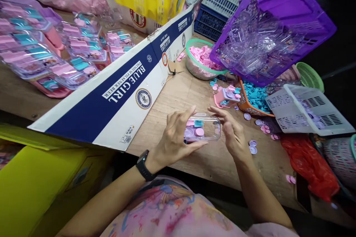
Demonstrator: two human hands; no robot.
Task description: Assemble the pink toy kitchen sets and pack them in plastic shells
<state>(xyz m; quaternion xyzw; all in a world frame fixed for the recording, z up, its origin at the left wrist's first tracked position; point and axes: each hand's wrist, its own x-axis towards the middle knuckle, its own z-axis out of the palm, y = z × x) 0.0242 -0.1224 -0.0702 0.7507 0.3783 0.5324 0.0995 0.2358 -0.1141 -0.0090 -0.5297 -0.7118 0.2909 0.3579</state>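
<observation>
My left hand (pixel 174 133), with a black watch on its wrist, grips a clear plastic case (pixel 213 127) from the left, thumb below and fingers over the top. Through the clear cover I see pink, teal and lilac toy pieces, among them a round pink one (pixel 199 132). At the case's right end is my right hand (pixel 232 131), its fingers stretched and apart, the tips close to the upper right corner. Whether they touch it I cannot tell. Beyond the hands stands a small pink and clear case (pixel 226 96) heaped with small loose pieces.
A "Blue Girl" cardboard strip (pixel 125 85) walls off the left, with filled cases (pixel 80 70) behind it. At right are a green basket (pixel 189 63) of pink pieces, a tilted purple crate (pixel 308 3) of clear covers, an orange basket (pixel 246 105) of teal pieces and a white basket (pixel 289 118).
</observation>
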